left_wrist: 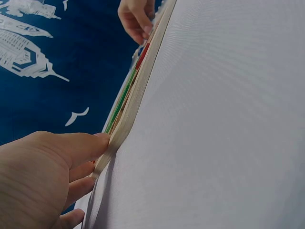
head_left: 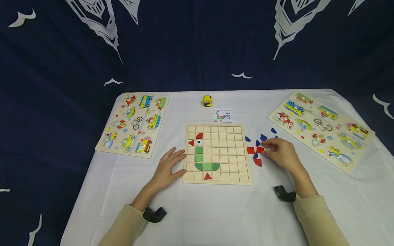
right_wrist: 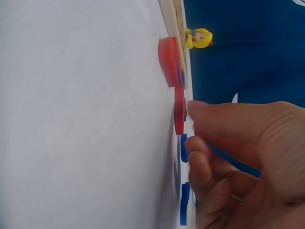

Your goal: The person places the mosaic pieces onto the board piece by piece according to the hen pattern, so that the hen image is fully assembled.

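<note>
A wooden grid board lies on the table with a bird-like figure of red and green pieces, including an eye piece, on its left half. My left hand rests at the board's left edge, fingers spread, thumb and fingertips touching it. To the board's right, my right hand hovers low over loose pieces, thumb and fingers loosely bent. Its fingertips are right at a red square piece, with a gap between thumb and fingers in the right wrist view. Around it lie another red square, a red quarter-circle piece and several blue pieces.
Behind the board are a small pattern card and a yellow toy figure. Vehicle puzzle boards lie at left and right. A white cloth covers the table, and a dark blue curtain hangs behind.
</note>
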Tool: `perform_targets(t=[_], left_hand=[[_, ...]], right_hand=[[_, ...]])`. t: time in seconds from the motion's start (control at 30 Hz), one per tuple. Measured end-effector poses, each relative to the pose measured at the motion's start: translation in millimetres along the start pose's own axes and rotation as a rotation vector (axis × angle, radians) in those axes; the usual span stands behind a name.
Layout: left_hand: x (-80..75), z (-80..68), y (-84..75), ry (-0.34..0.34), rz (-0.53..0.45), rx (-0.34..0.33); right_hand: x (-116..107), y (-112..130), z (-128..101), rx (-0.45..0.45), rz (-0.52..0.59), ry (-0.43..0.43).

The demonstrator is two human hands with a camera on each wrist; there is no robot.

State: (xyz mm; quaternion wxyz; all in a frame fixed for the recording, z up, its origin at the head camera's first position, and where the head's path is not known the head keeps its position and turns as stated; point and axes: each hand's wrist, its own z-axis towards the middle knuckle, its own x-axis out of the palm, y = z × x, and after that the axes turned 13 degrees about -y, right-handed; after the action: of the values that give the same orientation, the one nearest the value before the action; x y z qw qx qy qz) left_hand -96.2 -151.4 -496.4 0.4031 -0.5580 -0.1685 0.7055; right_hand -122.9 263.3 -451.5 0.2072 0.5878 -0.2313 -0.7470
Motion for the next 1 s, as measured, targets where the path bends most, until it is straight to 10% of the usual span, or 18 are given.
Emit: perform_targets(t=[1.0], left_hand=[[-0.7, 1.0, -0.8, 0.012, 0.009, -0.013]], right_hand=[[2.0, -5.1, 3.4, -0.045, -0.015, 0.058]])
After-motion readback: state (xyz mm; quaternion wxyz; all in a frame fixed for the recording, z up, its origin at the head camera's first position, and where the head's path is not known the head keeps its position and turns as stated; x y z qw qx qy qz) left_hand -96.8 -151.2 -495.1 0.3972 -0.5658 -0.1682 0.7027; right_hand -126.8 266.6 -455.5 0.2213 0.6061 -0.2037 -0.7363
